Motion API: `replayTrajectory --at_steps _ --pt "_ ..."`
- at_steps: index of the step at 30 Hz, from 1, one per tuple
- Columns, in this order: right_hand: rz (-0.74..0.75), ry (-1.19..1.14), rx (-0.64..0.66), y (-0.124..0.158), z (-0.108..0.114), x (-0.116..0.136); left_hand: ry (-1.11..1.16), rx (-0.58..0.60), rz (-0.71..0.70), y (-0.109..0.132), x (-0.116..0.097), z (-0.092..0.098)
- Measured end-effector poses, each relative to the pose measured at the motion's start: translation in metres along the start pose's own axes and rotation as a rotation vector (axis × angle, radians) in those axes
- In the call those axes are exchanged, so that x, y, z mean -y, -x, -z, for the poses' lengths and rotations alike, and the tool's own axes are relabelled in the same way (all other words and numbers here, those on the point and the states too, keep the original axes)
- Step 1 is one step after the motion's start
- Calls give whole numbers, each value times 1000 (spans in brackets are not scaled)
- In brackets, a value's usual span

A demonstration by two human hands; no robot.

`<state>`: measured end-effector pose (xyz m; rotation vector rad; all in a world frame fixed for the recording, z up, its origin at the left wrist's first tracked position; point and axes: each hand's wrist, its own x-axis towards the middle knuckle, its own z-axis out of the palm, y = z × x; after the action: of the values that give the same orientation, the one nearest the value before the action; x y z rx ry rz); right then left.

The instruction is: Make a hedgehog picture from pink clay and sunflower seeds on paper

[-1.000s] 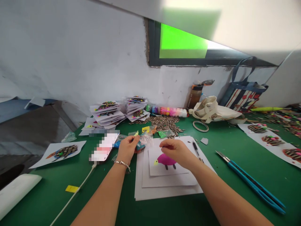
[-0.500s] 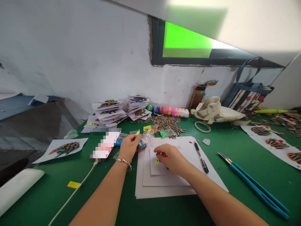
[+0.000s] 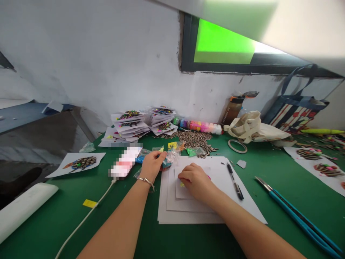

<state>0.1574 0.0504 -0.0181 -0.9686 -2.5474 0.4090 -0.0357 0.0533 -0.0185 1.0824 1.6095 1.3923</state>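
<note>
Currently, nearest first: white paper sheets (image 3: 175,218), stacked flat on the green table; blue tweezers (image 3: 296,212), lying open at the right, untouched.

Small card (image 3: 183,194), one, on top of the sheets, with a pink bird shape (image 3: 209,177) on it, mostly hidden; its yellow head (image 3: 182,185) just shows at the fingertips.

Right hand (image 3: 195,181), fingers bent, now over the shape; a second ago it was held higher and most of the pink body was in plain sight. Handling thus appears to have shifted onto the card itself. Whether the fingers grasp anything: cannot tell.

Left hand (image 3: 151,164), fingers curled at a clear packet (image 3: 172,158), its place there unchanged; gripping or merely resting, cannot tell.

Beyond: striped seeds (image 3: 195,140), loose heap; decorated cards (image 3: 132,126), piled by the wall.
</note>
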Motion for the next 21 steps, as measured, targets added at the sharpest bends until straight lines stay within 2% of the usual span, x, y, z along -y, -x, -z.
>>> replayTrajectory --at_steps 6,12,21 --pt "-17 48 32 2 -1 3 -18 -2 -11 -2 3 1" --pt "44 114 63 4 2 5 -33 -8 -14 -3 3 2" --pt "-52 35 19 2 -1 2 -67 2 -16 -3 3 2"
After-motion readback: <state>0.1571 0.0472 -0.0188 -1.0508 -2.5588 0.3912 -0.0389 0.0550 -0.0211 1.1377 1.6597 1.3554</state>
